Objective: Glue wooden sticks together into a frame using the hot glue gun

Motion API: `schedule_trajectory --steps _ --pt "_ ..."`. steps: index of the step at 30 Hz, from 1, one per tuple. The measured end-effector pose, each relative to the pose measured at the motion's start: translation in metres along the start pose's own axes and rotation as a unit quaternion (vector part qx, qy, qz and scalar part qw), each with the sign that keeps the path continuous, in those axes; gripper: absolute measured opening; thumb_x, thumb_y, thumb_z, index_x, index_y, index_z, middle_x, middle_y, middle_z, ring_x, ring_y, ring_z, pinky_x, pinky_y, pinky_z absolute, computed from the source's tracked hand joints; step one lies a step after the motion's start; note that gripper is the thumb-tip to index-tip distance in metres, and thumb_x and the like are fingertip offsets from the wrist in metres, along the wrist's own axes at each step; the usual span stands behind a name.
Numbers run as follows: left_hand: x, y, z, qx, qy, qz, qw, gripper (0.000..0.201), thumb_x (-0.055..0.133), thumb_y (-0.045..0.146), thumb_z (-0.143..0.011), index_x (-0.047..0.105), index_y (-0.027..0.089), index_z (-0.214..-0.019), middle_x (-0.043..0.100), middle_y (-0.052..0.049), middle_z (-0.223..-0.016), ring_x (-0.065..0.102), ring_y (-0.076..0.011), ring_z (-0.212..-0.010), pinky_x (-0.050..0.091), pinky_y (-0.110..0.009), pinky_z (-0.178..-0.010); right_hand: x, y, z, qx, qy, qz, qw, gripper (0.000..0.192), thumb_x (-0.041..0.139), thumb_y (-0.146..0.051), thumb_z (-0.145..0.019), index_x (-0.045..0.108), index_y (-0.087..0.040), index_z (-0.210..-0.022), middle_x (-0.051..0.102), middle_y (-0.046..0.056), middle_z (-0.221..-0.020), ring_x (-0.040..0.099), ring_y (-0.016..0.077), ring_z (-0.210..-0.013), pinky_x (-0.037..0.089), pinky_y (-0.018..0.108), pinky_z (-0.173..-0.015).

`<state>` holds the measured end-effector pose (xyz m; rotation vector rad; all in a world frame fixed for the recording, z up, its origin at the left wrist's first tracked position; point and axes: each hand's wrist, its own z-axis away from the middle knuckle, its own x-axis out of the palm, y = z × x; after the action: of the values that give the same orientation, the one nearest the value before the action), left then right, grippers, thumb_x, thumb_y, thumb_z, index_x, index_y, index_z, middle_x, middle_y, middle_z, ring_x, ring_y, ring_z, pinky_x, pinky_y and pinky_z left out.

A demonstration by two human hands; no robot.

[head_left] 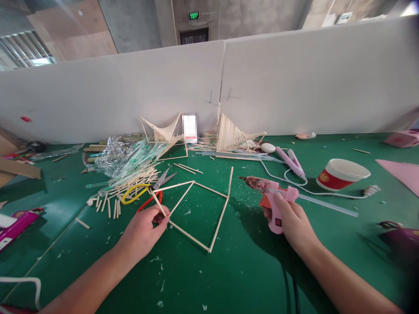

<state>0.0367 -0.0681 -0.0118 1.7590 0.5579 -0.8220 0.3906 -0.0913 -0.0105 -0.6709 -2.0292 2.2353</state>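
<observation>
Between thumb and fingers, my left hand (149, 226) pinches one corner of a frame of thin wooden sticks (190, 234). The frame has a square-like outline, with sticks joined at its corners and one rising at the far right. My right hand (293, 216) grips a pink hot glue gun (276, 198), its dark, stained nozzle pointing left toward the frame but apart from it. A clear glue stick (329, 205) juts from the gun's back. Just beyond my left hand lie open scissors (153, 187) with yellow and red handles, partly behind the frame.
Loose wooden sticks (126, 187) and crumpled clear plastic wrap (118, 157) lie at left. Two stick models (163, 131) stand by the white partition (278, 83). At right are a paper cup (342, 174) and a pink device (290, 161) with a white cord. Glue scraps dot the green table (183, 283).
</observation>
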Motion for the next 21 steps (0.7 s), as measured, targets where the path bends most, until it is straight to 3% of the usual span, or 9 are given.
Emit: schedule_trajectory --steps 7,12,21 --pt "-0.004 -0.001 -0.015 -0.035 -0.031 0.037 0.998 0.021 0.054 0.037 -0.086 0.065 0.019 -0.089 0.069 -0.002 -0.076 0.065 -0.0168 -0.063 0.052 -0.024 -0.055 -0.001 0.0 0.0 0.005 0.002 0.002 1.0 0.054 0.044 -0.064 -0.083 0.062 -0.022 -0.054 0.06 0.005 -0.054 0.052 0.0173 -0.048 0.041 0.031 -0.047" --pt "-0.005 -0.005 -0.035 -0.025 -0.033 0.047 0.998 0.021 0.054 0.037 -0.086 0.065 0.02 -0.094 0.071 -0.003 -0.087 0.069 -0.0197 -0.078 0.055 -0.028 -0.068 -0.001 0.002 -0.001 0.01 0.004 0.002 1.0 0.054 0.044 -0.065 -0.083 0.061 -0.022 -0.054 0.059 0.005 -0.052 0.051 0.0177 -0.045 0.041 0.031 -0.044" --pt "0.006 0.002 -0.075 -0.002 -0.034 0.053 0.998 0.018 0.054 0.033 -0.084 0.066 0.019 -0.088 0.071 -0.005 -0.092 0.069 -0.0227 -0.084 0.053 -0.034 -0.077 0.0 0.002 -0.002 0.015 0.011 0.001 1.0 0.056 0.045 -0.066 -0.082 0.062 -0.021 -0.053 0.061 0.005 -0.054 0.053 0.0176 -0.047 0.041 0.031 -0.047"
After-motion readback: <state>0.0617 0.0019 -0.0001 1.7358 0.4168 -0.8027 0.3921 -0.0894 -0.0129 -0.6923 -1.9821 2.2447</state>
